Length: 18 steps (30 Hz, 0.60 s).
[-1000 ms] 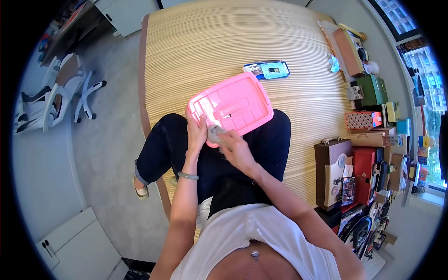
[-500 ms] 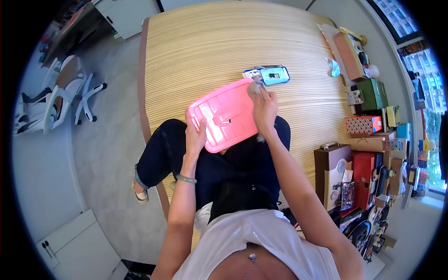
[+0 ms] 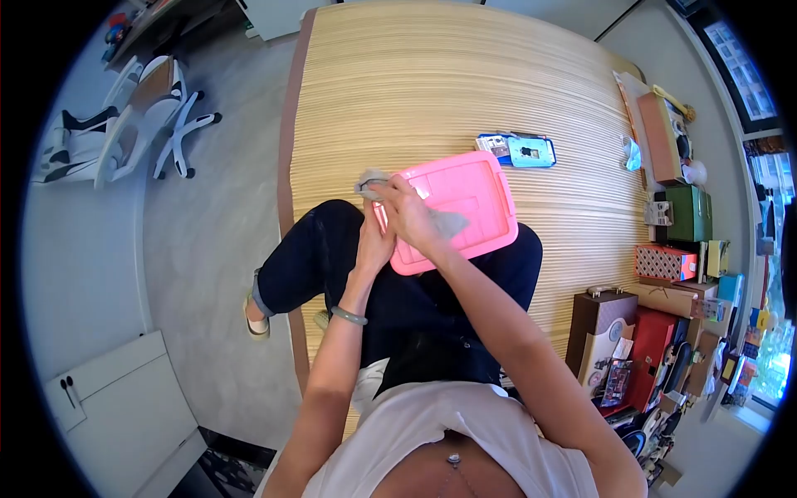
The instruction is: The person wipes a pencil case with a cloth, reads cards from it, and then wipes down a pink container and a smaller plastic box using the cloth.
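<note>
A pink plastic lid or shallow box (image 3: 477,199) rests tilted over my lap. My left hand (image 3: 375,242) grips its left edge, fingers wrapped at the rim. Across the lid's upper left corner reaches my right hand (image 3: 408,214), closed on a grey cloth (image 3: 449,222). Part of the cloth bunches out past the fingertips at the corner, and another part hangs over the lid's face beside the wrist. Just beyond the lid, a blue tray (image 3: 516,150) with a light blue case and small items lies on the mat.
The woven mat (image 3: 415,75) spreads around my legs. Boxes, a brown case (image 3: 599,328), a red case (image 3: 652,357) and a green box (image 3: 689,213) line the right side. A face mask (image 3: 631,153) lies near them. A white chair (image 3: 154,116) stands on the floor at left.
My right hand has moved with the cloth from the lid's far right corner to its left corner. The view has shifted, so the scene sits farther right.
</note>
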Tool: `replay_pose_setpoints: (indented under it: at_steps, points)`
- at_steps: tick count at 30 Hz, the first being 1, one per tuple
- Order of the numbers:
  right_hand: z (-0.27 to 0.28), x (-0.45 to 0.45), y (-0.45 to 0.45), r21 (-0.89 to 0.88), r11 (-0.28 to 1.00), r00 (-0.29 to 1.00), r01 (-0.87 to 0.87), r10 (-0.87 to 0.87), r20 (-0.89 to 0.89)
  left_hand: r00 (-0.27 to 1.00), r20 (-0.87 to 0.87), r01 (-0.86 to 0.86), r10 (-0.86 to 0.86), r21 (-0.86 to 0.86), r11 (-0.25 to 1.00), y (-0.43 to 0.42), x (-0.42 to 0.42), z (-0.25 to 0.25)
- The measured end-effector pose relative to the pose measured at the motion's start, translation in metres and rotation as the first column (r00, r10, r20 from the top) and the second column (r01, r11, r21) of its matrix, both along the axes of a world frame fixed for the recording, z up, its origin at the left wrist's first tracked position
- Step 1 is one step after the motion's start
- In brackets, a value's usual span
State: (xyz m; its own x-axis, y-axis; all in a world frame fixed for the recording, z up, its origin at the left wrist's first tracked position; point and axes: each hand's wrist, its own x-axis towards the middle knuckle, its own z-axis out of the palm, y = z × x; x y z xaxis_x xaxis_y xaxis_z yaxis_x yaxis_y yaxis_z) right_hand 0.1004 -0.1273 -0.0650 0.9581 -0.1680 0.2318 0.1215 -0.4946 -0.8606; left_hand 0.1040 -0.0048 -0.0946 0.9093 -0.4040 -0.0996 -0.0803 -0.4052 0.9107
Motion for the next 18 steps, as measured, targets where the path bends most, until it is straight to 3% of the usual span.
replay_pose_setpoints:
  at_steps: [1, 2, 3, 5, 6, 9, 11, 13, 14, 17, 18]
  points:
    - [-0.001, -0.001, -0.003, 0.050, 0.998, 0.999, -0.027, 0.028, -0.023, 0.999, 0.018, 0.033, -0.031, -0.127, 0.991, 0.004, 0.000, -0.011]
    - [-0.002, -0.001, -0.005, 0.051, 0.998, 0.999, -0.033, 0.034, -0.027, 0.990, -0.115, 0.030, -0.085, -0.417, 0.909, 0.003, 0.007, -0.030]
    - [-0.002, 0.000, -0.006, 0.016, 0.999, 0.998, -0.044, 0.044, -0.032, 0.821, -0.528, -0.185, -0.218, -0.607, 0.773, 0.007, 0.006, 0.005]
    - [-0.003, -0.002, -0.006, -0.015, 0.998, 0.998, -0.061, 0.060, -0.035, 0.575, -0.600, -0.409, -0.556, -0.800, 0.439, 0.032, 0.014, -0.018]
    - [-0.003, -0.004, -0.006, 0.019, 0.993, 0.991, -0.120, 0.121, -0.051, 0.575, -0.519, -0.369, -0.632, -0.855, 0.366, 0.041, 0.019, -0.050]
    - [0.012, -0.028, -0.010, -0.020, 0.984, 0.984, -0.176, 0.175, -0.037, 0.527, -0.589, -0.475, -0.613, -0.802, 0.362, 0.040, 0.015, -0.038]
    - [0.030, -0.055, -0.008, -0.087, 0.938, 0.924, -0.336, 0.310, -0.222, 0.565, -0.585, -0.443, -0.582, -0.810, 0.383, 0.035, 0.014, -0.028]
    - [0.029, -0.085, -0.007, -0.080, 0.925, 0.917, -0.371, 0.351, -0.189, 0.635, -0.569, -0.380, -0.523, -0.819, 0.430, 0.031, 0.012, -0.017]
    - [0.028, -0.092, -0.009, -0.072, 0.910, 0.906, -0.409, 0.396, -0.151, 0.610, -0.598, -0.431, -0.520, -0.801, 0.415, 0.032, 0.008, -0.012]
    - [0.043, -0.092, -0.015, -0.129, 0.896, 0.884, -0.424, 0.379, -0.274, 0.638, -0.601, -0.411, -0.481, -0.794, 0.448, 0.031, 0.004, -0.008]
    - [0.049, -0.082, -0.016, -0.209, 0.912, 0.903, -0.352, 0.272, -0.333, 0.659, -0.601, -0.397, -0.452, -0.789, 0.470, 0.028, 0.005, -0.004]
